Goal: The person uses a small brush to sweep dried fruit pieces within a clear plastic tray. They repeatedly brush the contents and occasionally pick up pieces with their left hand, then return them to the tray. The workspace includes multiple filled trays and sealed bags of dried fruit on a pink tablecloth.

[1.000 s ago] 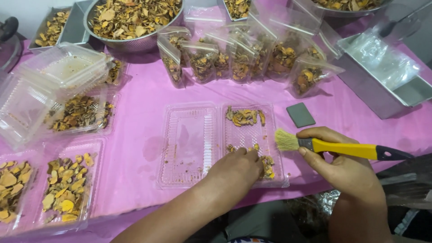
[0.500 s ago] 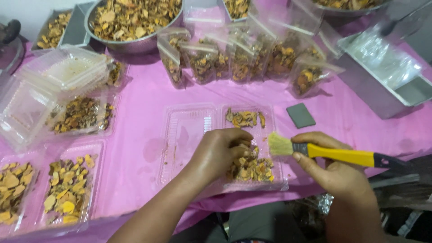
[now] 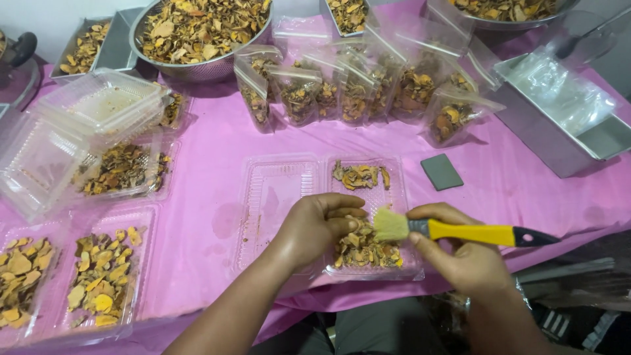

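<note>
An open clear plastic clamshell box [image 3: 276,190] lies on the pink tablecloth in front of me. Its right half holds dried orange-brown slices [image 3: 360,176] at the far end and a bigger heap at the near end. My left hand [image 3: 319,225] is curled over that near heap, fingers closed on some of the slices. My right hand [image 3: 460,256] grips a yellow-handled brush [image 3: 460,231], its pale bristles touching the heap right beside my left fingers.
Several filled zip bags [image 3: 355,92] stand behind the box, below a metal bowl of slices [image 3: 197,33]. Stacked empty boxes [image 3: 98,105] and filled boxes [image 3: 98,276] sit left. A grey square pad [image 3: 442,172] and metal tray of bags [image 3: 565,112] lie right.
My left hand came up from the near edge of the box and closed over the near heap of slices. The brush moved left until its bristles met the heap.
</note>
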